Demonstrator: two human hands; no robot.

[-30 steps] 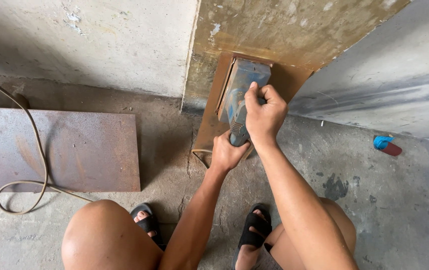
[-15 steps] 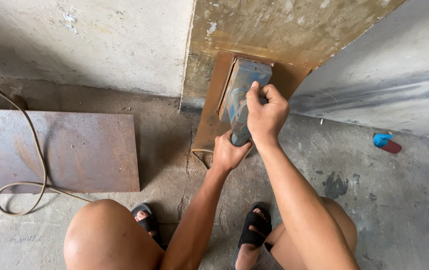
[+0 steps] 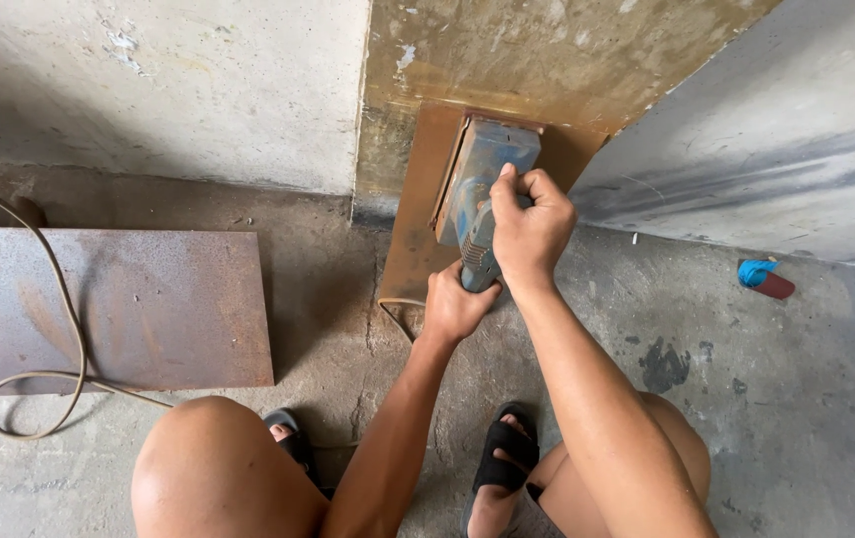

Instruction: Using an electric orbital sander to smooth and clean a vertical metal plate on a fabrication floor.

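A blue power sander (image 3: 482, 189) is held against a rusty brown steel plate (image 3: 418, 229) that leans on the wall in the corner of a bare concrete room. The right hand (image 3: 530, 227) is clenched over the top of the sander's body, and the left hand (image 3: 455, 307) is closed around its lower end. The concrete floor (image 3: 766, 399) is grey, cracked and stained. A second rusty steel plate (image 3: 109, 309) is laid flat on the floor to the left, and a cable (image 3: 49, 299) is looped across it. The plastered wall (image 3: 198, 90) is pale at the left and yellowish-brown above the sander. A small blue and red object (image 3: 766, 279) is seen on the floor at the right, well apart from the hands.
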